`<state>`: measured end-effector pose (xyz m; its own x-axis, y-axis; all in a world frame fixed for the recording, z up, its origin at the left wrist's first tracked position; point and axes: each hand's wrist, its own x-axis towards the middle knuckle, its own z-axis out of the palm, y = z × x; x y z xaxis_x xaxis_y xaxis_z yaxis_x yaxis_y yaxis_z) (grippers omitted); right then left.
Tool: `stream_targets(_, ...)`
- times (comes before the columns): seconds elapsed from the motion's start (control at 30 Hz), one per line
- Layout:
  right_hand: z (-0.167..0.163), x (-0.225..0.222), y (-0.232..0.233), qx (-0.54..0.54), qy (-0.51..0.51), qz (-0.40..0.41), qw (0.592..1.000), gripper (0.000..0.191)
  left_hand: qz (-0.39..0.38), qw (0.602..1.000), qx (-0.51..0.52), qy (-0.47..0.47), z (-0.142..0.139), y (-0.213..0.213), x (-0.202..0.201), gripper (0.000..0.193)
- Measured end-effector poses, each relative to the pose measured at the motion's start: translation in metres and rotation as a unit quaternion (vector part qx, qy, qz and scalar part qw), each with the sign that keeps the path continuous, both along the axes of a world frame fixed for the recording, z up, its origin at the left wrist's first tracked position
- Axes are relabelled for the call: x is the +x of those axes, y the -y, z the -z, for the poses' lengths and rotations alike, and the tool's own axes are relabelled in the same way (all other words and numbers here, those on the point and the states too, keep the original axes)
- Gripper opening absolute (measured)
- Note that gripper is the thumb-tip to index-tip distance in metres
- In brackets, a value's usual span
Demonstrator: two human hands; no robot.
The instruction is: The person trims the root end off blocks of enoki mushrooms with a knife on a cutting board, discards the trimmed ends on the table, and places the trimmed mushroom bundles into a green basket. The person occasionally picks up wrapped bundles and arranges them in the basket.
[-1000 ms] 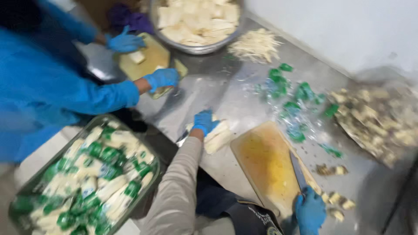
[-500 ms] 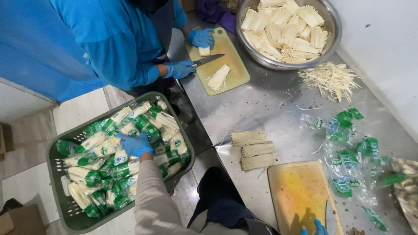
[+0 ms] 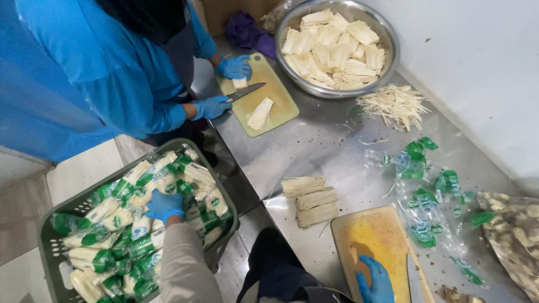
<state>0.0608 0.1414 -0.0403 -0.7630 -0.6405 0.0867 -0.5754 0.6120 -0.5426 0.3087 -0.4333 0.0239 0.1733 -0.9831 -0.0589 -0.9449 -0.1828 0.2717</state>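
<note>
Two gloved hands of mine work apart; my left hand is down in the green crate on the floor, fingers curled over a wrapped mushroom pack among the packs, though whether they have closed on one I cannot tell; my right hand lies flat and spread on the near end of my yellow cutting board, holding nothing; the knife rests just beside it, blade running away from me along the board's right side; three unwrapped mushroom bundles lie stacked side by side on the steel table, between crate and board, their long axes running left to right, cut ends towards the table's edge; they sit just left of the board, nearer my right hand than my left, with bare steel beyond them; the crate is below the table's edge, so my left hand must rise past that edge to reach the top; empty green-and-clear wrappers litter the steel to the right of the board, and a pile of trimmings lies at the far right; across from me a co-worker in blue holds a second knife over another yellow board, with a steel bowl of trimmed mushrooms and loose strands beyond; that side is crowded.
</note>
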Motion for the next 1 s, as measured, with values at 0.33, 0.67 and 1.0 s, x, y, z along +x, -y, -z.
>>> stream_targets(0.33,-0.113,0.0,0.065,-0.237,0.392,-0.013,0.889,0.045,0.591,0.691,0.08,-0.408,-0.032,-0.223,-0.129,0.072)
stream_targets(0.67,-0.083,0.001,0.003,-0.21,0.189,0.135,0.95,0.018,0.758,0.469,0.012,-0.454,-0.047,-0.365,-0.203,0.065)
stream_targets(1.0,-0.061,0.014,-0.042,-0.266,0.205,0.186,0.923,0.021,0.9,0.384,0.008,-0.206,-0.022,-0.402,-0.253,0.009)
